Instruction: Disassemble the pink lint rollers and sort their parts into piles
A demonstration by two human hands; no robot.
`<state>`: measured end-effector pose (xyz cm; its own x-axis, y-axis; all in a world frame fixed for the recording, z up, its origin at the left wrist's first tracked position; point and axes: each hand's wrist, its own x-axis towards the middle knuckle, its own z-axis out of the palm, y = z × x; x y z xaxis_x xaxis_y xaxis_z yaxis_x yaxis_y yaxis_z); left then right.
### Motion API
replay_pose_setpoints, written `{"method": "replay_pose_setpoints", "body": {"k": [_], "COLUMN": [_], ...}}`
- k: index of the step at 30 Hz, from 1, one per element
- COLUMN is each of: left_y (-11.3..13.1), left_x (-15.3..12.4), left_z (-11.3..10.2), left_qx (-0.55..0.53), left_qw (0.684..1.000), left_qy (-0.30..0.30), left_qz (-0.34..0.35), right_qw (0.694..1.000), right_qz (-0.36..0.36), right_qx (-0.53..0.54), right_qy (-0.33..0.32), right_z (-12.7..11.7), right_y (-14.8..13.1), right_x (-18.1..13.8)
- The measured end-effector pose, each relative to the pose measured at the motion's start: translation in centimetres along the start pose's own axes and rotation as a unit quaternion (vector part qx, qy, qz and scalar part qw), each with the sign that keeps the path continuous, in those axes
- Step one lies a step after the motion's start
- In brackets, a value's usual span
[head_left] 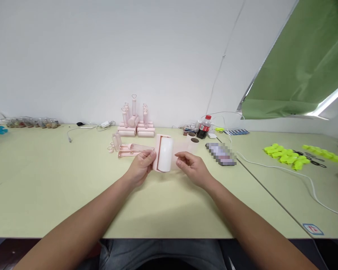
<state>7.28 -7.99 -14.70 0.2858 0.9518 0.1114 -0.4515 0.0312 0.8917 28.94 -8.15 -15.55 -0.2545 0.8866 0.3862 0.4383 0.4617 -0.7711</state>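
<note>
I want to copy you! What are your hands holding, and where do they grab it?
A pink-and-white lint roller: left hand grips its left end, right hand pinches its right side.

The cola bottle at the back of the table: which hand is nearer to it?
Right. The right hand is in front of the cola bottle and slightly left of it, at the lint roller. The left hand holds the roller's far side, farther left.

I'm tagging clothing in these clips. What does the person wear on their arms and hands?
Nothing shows on either: the left hand and right hand are bare, with no gloves, rings or watch visible. Both forearms are uncovered to the frame's lower edge, so no sleeves appear.
</note>
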Motion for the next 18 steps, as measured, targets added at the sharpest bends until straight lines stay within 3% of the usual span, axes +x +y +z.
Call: {"method": "replay_pose_setpoints", "body": {"k": [4, 9, 11, 14, 16, 18], "left_y": [-1.1, -1.6, -1.0, 0.9, 2.6, 4.2], "left_x": [-0.4, -0.2, -0.5, -1.5, -2.0, -2.0], "left_z": [0.6, 0.3, 0.2, 0.8, 1.5, 2.2], "left_qx": [0.04, 0.179, 0.302, 0.478, 0.56, 0.609], "left_qw": [0.997, 0.983, 0.953, 0.876, 0.826, 0.782], "left_qy": [-0.056, -0.044, -0.035, -0.062, -0.055, -0.015], "left_qz": [-0.016, 0.006, 0.0, -0.019, 0.033, 0.135], "right_qw": [0.979, 0.968, 0.969, 0.974, 0.979, 0.985], "right_qz": [-0.008, 0.053, 0.074, 0.084, 0.081, 0.069], "right_qx": [0.17, 0.229, 0.23, 0.209, 0.186, 0.16], "right_qy": [-0.111, -0.083, -0.046, -0.007, 0.003, 0.008], "right_z": [1.9, 3.0, 2.8, 2.4, 2.2, 2.2], "right_y": [-0.6, -0.5, -0.3, -0.2, -0.2, -0.2], "right_x": [-0.6, -0.6, -0.4, -0.2, -0.2, -0.2]}}
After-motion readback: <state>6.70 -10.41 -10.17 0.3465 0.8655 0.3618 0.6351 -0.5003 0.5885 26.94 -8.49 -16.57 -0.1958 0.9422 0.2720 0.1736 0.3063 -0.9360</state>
